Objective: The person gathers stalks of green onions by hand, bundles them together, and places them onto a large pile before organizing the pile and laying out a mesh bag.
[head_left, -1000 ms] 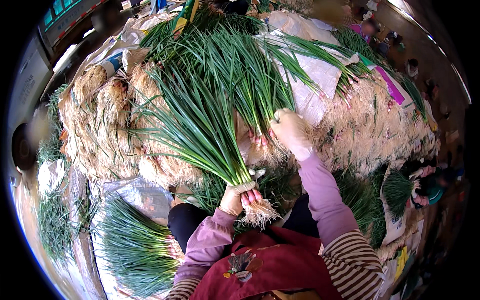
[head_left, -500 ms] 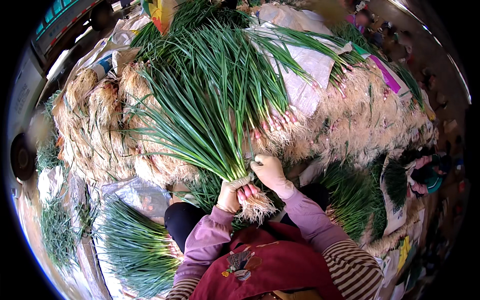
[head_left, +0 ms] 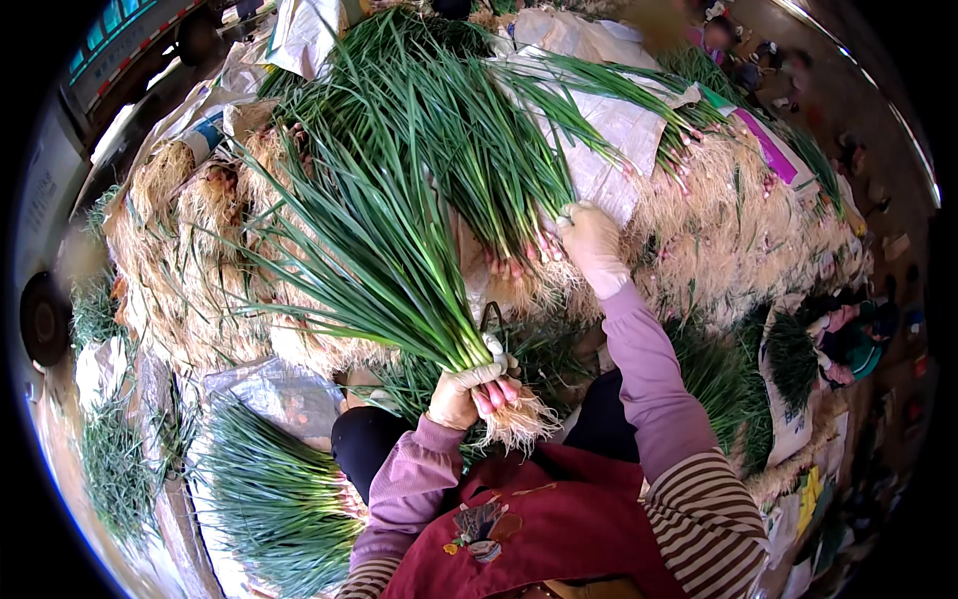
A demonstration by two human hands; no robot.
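Observation:
My gloved left hand (head_left: 457,399) is wrapped round a bunch of scallions (head_left: 424,290), just above its pinkish bulbs. The pale roots hang below the fist, and the long green leaves fan out up and to the left. Farther off, my gloved right hand (head_left: 591,238) has its fingers curled at the right edge of a row of loose scallions (head_left: 514,190), closed on stems there; how many is hidden. Those loose scallions lie on the heap with their bulbs toward me.
Tied scallions with thick straw-coloured roots (head_left: 699,230) make up the big heap ahead. A white sack (head_left: 609,150) lies on it. More scallions (head_left: 274,489) are at my lower left, and others (head_left: 718,389) at my right. A person (head_left: 848,334) works far right; a truck (head_left: 125,50) stands far left.
My right hand has left the bunch and moved up and right to the loose scallions. My left hand keeps its hold on the bunch, nearly in place.

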